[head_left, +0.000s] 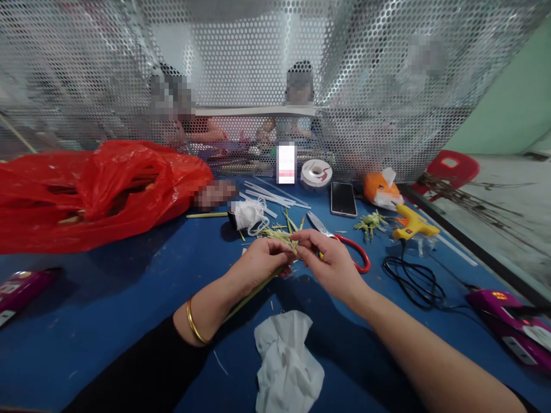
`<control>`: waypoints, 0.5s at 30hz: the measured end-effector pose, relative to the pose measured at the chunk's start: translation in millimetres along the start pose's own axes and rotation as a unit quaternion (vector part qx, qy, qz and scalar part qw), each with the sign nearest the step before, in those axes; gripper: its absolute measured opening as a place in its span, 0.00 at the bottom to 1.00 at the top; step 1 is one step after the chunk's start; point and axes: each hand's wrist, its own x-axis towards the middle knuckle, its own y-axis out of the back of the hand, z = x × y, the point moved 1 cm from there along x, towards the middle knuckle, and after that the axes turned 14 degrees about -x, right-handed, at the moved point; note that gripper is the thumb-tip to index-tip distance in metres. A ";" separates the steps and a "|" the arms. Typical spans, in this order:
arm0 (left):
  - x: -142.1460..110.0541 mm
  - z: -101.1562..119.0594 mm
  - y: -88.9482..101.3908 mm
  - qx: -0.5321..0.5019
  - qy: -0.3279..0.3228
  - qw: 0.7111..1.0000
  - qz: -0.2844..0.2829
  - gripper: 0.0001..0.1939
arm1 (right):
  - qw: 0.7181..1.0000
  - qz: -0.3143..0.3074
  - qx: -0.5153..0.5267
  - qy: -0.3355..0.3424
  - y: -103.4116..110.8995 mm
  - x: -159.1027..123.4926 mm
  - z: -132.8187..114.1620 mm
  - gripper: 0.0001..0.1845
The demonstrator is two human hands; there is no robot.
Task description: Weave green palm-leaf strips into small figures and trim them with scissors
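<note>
My left hand is closed around a long green stem that runs back under my wrist. Pale yellow-green strips fan out at the stem's far end, just beyond my fingertips. Meeting it from the right, my right hand pinches at those strips with thumb and forefinger; its fingertips partly hide what lies between them. Scissors with red handles lie partly behind my right hand, blades pointing away. Just past my left hand sits a bundle of white string.
A red plastic bag fills the left. White sticks, a white roll, a phone and a tissue pack lie behind. A yellow glue gun and purple device are right. Crumpled white tissue lies in front.
</note>
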 end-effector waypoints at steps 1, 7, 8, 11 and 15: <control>0.1 -0.3 -0.2 0.001 0.001 1.000 -0.008 0.03 | 1.000 -0.004 0.003 -0.001 0.4 0.1 0.0 0.12; 1.6 -3.0 0.7 0.036 0.034 0.999 -0.018 0.01 | 0.997 -0.009 0.077 -0.032 -0.9 4.3 3.5 0.09; 2.1 -3.8 1.2 0.046 0.034 0.998 -0.022 0.01 | 0.997 -0.011 0.077 -0.029 -1.1 4.6 3.9 0.09; 3.8 -7.5 2.8 0.075 0.017 0.996 -0.052 0.03 | 0.999 -0.028 0.043 -0.007 -1.1 3.9 3.2 0.10; 4.4 -11.0 3.2 0.117 0.009 0.990 -0.074 0.06 | 0.998 -0.060 0.009 0.003 -1.0 2.1 0.5 0.10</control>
